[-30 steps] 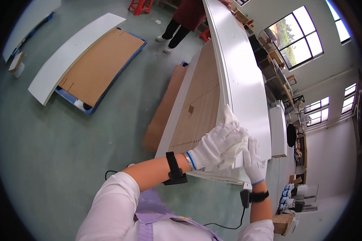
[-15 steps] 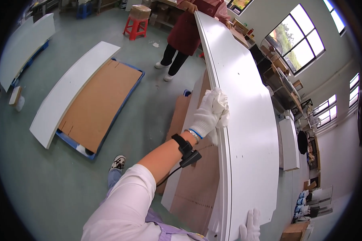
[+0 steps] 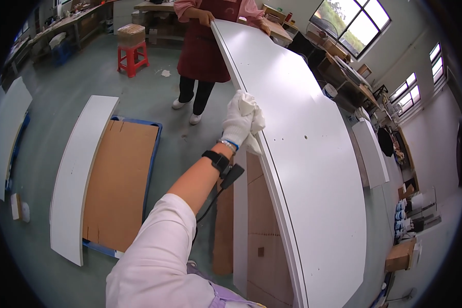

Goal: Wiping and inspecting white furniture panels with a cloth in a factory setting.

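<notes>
My left hand (image 3: 236,122), in a white knit glove, is closed around a crumpled white cloth (image 3: 255,124). It presses the cloth to the left edge of a long white panel (image 3: 323,185), toward the panel's far part. A dark line runs along that edge, and small marks dot the broad face. At the far end, a person in a maroon apron (image 3: 204,54) has one hand (image 3: 206,18) on the panel's corner and the other on its far edge. A black strap with a small device (image 3: 222,165) circles my left wrist. My right hand is out of view.
Beneath the panel is a brown board (image 3: 262,231) with rows of small holes. To the left, another white panel (image 3: 77,179) lies beside cardboard (image 3: 120,179) on a blue base. A red stool (image 3: 133,59) bears a wrapped box (image 3: 131,36). Cluttered benches line the far right wall.
My left hand and the cloth have slid farther along the panel's edge, toward the other person. My right hand, earlier on the panel's near end, has left the view. The view has shifted.
</notes>
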Tool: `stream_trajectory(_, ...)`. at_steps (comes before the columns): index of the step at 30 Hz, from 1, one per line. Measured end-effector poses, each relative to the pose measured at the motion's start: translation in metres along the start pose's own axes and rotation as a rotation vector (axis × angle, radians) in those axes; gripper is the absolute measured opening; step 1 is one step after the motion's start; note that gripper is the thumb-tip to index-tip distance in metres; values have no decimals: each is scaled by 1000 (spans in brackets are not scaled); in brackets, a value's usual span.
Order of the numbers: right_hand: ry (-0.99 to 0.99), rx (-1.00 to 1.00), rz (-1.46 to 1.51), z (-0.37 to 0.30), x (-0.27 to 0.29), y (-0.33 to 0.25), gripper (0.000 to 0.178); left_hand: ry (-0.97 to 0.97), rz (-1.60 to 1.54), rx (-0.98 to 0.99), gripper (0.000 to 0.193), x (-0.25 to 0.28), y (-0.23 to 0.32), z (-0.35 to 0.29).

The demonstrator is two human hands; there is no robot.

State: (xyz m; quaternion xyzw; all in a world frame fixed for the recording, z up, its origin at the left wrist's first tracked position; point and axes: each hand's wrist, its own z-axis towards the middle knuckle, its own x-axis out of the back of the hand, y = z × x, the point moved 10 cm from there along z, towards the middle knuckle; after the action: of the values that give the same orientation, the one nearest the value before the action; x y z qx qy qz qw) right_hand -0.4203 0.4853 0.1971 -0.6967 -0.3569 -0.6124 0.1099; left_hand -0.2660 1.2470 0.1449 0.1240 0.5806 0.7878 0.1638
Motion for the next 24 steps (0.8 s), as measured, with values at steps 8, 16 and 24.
stream_trajectory(8,-405,-598,313,109,65,-78,75,-104,-81,-185,75,-25,-13,-10)
stream_trajectory(16,-365,-684,289,248,110,-173,90,-61,-281,-87,75,-35,-94,206)
stream_trajectory(24,-198,-802,66,315,83,-176,84,-8,-182,10,70,-36,-147,418)
